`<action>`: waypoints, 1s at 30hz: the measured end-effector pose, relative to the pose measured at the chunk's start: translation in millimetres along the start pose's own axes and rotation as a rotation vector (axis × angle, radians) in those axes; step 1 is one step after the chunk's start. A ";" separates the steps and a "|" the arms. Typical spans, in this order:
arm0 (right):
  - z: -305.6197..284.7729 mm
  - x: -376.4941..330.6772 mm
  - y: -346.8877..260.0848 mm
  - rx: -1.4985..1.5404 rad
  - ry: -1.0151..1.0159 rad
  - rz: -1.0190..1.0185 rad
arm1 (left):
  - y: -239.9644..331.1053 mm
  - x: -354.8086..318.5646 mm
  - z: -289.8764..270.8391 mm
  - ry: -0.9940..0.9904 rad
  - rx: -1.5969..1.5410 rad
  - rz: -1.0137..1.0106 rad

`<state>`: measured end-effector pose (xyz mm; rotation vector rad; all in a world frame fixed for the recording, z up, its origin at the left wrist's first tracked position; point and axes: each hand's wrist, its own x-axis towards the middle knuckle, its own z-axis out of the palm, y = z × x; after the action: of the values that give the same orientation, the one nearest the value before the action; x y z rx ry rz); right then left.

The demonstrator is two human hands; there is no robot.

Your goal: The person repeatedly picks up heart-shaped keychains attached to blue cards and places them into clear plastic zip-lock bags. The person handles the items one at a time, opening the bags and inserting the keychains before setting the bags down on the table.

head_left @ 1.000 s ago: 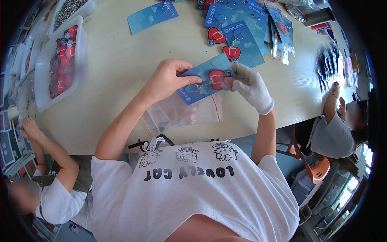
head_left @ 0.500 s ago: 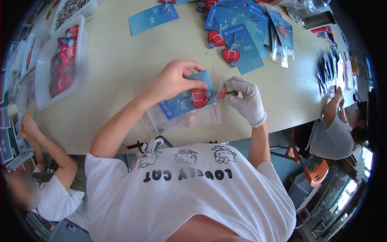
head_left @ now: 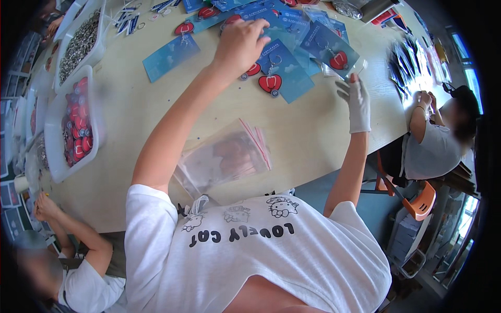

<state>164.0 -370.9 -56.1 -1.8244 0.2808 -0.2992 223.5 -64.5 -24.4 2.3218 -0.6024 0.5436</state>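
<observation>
Left arm: stretched forward from the sleeve across the bench [head_left: 130,151], elbow nearly straight, forearm slanting up and to the right.
Left hand [head_left: 239,48]: bare, back upward, fingers bent forward over the pile of blue cards [head_left: 298,27].
Left grip: fingers half curled; I cannot tell whether they pinch anything, since the hand hides what lies beneath.
Right arm: raised at the right, forearm almost upright in view.
Right hand [head_left: 357,101]: in a white glove, one bare fingertip pointing up, the gloved fingers angled left.
Right grip: loose, fingers spread apart; contact with the clear film above is hard to judge.
Carded keyring [head_left: 338,59]: red charm on a blue card, just above the right fingertips, at the pile's right edge.
Nearer keyring [head_left: 270,82]: on a tilted card, below the left hand.
Clear bags [head_left: 224,156]: stacked flat near the shirt, red strips to the right.
Charm tub [head_left: 93,136]: white, at left, holding red charms.
</observation>
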 end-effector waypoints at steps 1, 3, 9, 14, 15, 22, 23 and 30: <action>3.9 2.6 5.5 -0.109 0.014 -0.020 | -3.9 -0.6 9.3 -0.036 0.050 0.005; 21.4 -22.7 11.7 -0.386 -0.112 -0.037 | -15.9 -10.8 27.4 -0.107 0.137 -0.012; 76.7 -55.4 -17.4 -0.614 -0.153 -0.103 | -8.4 -18.1 43.6 -0.202 0.286 -0.093; 64.2 -54.9 -13.8 0.416 -0.227 0.194 | -9.8 -8.4 25.8 -0.012 0.085 -0.017; 64.8 -56.1 -10.3 0.560 -0.215 0.197 | -6.3 -3.4 20.5 0.065 -0.026 0.106; 92.8 -70.5 -18.7 1.041 -0.260 0.254 | 81.1 26.7 -59.1 -0.109 -0.225 0.040; 95.8 -76.6 -34.3 1.087 -0.310 0.267 | 84.9 27.2 -62.7 -0.096 -0.217 0.016; 101.6 -90.2 -43.4 0.974 -0.240 0.149 | 86.2 3.3 -70.9 -0.113 -0.444 -0.300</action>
<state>116.1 -236.9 -46.1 -0.8568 0.0684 -0.0748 163.4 -74.1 69.2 1.9745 -0.3690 0.1208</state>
